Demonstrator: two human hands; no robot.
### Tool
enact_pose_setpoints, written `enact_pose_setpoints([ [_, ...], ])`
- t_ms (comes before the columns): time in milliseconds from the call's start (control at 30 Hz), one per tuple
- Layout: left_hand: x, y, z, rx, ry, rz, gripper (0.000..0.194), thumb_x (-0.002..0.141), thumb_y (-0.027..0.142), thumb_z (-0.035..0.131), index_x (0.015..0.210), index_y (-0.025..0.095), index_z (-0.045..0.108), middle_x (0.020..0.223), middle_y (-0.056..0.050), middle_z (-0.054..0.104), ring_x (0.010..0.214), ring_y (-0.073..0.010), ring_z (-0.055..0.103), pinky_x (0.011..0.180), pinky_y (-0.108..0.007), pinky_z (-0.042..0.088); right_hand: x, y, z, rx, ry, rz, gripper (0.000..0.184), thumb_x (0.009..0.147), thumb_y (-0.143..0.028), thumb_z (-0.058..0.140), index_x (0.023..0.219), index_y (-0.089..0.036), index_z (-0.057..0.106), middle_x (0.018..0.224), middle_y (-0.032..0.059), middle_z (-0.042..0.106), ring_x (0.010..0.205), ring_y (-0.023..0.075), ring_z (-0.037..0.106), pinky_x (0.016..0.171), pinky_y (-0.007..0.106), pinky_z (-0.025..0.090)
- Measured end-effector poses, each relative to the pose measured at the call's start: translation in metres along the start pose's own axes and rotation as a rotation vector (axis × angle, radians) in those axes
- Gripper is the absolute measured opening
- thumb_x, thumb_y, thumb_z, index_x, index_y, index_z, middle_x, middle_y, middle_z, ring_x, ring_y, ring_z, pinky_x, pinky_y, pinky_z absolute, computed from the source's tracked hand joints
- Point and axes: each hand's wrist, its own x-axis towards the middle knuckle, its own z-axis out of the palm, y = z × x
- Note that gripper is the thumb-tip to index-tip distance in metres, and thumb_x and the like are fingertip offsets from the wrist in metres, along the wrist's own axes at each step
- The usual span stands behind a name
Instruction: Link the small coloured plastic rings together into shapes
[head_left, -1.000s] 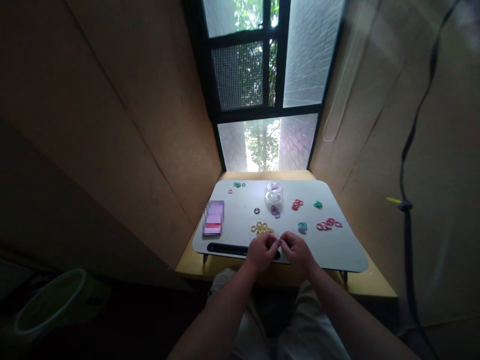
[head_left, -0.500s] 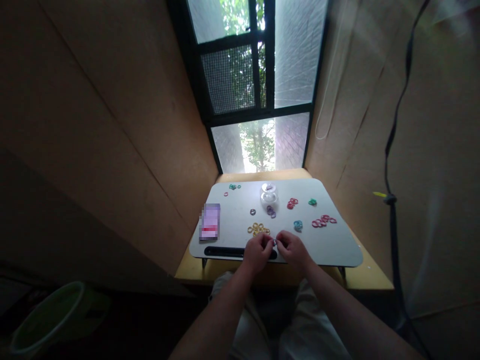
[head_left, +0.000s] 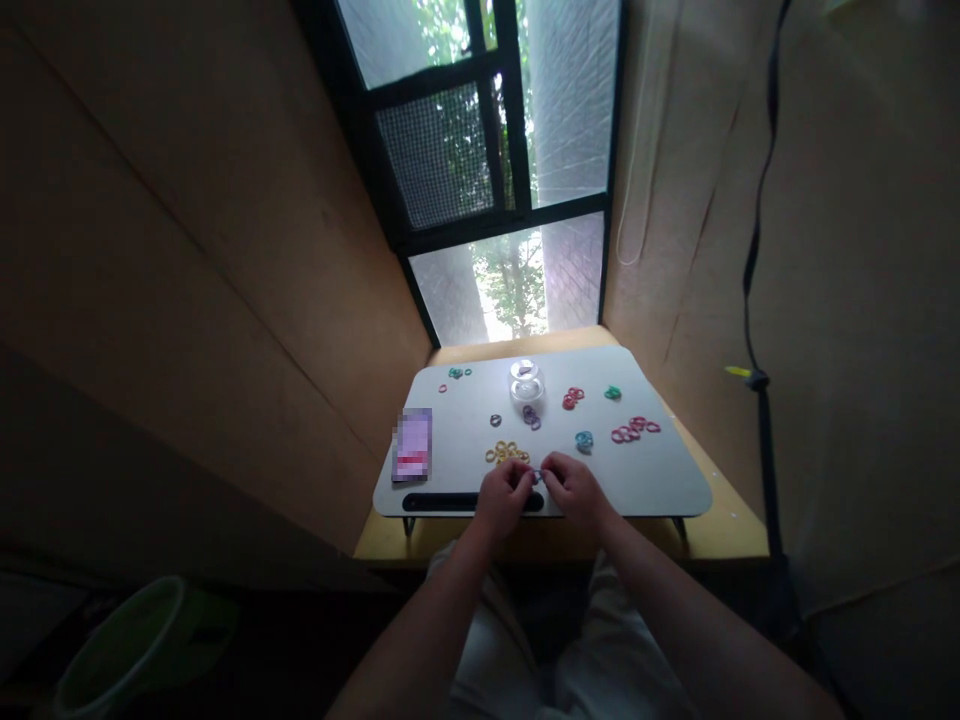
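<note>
My left hand and my right hand meet at the near edge of a small white lap table. Their fingertips pinch a tiny purple ring between them. Just beyond my left hand lies a cluster of yellow rings. A blue ring pile sits beyond my right hand. Farther back are pink rings, red rings, a green ring, purple rings and a small clear round container.
A phone lies at the table's left side, above a dark slot. Teal rings sit at the far left corner. Brown panels close in both sides, a window stands behind. A green bucket is low left; a black cable hangs right.
Both hands stay pinched together at the table's near edge. The camera has turned rightward and tipped, so the table and hands sit slightly left and higher in the frame.
</note>
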Motion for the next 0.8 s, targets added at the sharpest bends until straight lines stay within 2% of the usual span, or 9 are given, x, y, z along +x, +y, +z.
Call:
enact_pose_setpoints([
  [167,0.008,0.004,-0.004,-0.169,-0.018,-0.078,0.024,0.081,0.039,0.06,0.083,0.016,0.059,0.072,-0.002,0.064,0.064,-0.0125,0.06,0.061,-0.024,0.049,0.003,0.0,-0.003,0.05,0.007,0.005,0.014,0.083,-0.022,0.047,0.072,-0.019,0.055,0.064,-0.0009,0.055,0.062,0.0138,0.05,0.059,0.024,0.038],
  [233,0.013,0.01,-0.009,-0.181,-0.013,-0.068,0.024,0.08,0.039,0.061,0.084,0.015,0.059,0.074,-0.002,0.065,0.063,-0.012,0.061,0.059,-0.023,0.049,0.005,0.002,-0.003,0.07,0.01,0.006,0.013,0.082,-0.021,0.047,0.073,-0.019,0.056,0.065,-0.001,0.056,0.061,0.0133,0.05,0.058,0.024,0.038],
  [433,0.039,0.036,-0.028,-0.041,-0.084,0.031,0.026,0.08,0.041,0.062,0.083,0.016,0.062,0.073,-0.003,0.067,0.065,-0.0127,0.062,0.061,-0.023,0.049,0.003,0.003,0.0,-0.007,-0.035,-0.029,0.019,0.075,-0.018,0.049,0.056,-0.019,0.047,0.052,-0.0041,0.045,0.051,0.0103,0.04,0.051,0.023,0.029],
  [500,0.052,0.047,-0.031,0.042,-0.14,0.059,0.025,0.081,0.04,0.061,0.086,0.016,0.064,0.071,-0.002,0.066,0.063,-0.0124,0.061,0.057,-0.023,0.047,0.003,0.001,0.001,-0.05,-0.059,-0.044,0.022,0.073,-0.017,0.051,0.052,-0.019,0.044,0.049,-0.0046,0.043,0.049,0.0094,0.037,0.05,0.023,0.026],
  [633,0.083,0.064,-0.023,0.254,-0.276,0.196,0.02,0.081,0.035,0.061,0.086,0.018,0.069,0.078,-0.002,0.07,0.068,-0.0131,0.061,0.061,-0.023,0.046,0.003,-0.003,0.0,-0.094,-0.087,-0.033,0.024,0.071,-0.019,0.052,0.049,-0.019,0.041,0.047,-0.0047,0.042,0.047,0.0088,0.035,0.049,0.024,0.024],
  [800,0.118,0.071,0.005,0.483,-0.453,0.305,0.017,0.08,0.032,0.061,0.085,0.02,0.072,0.075,-0.001,0.071,0.065,-0.0132,0.06,0.062,-0.024,0.044,0.003,-0.005,-0.003,-0.089,-0.1,-0.019,0.024,0.069,-0.019,0.051,0.049,-0.019,0.039,0.046,-0.0046,0.041,0.045,0.0084,0.032,0.048,0.024,0.022],
])
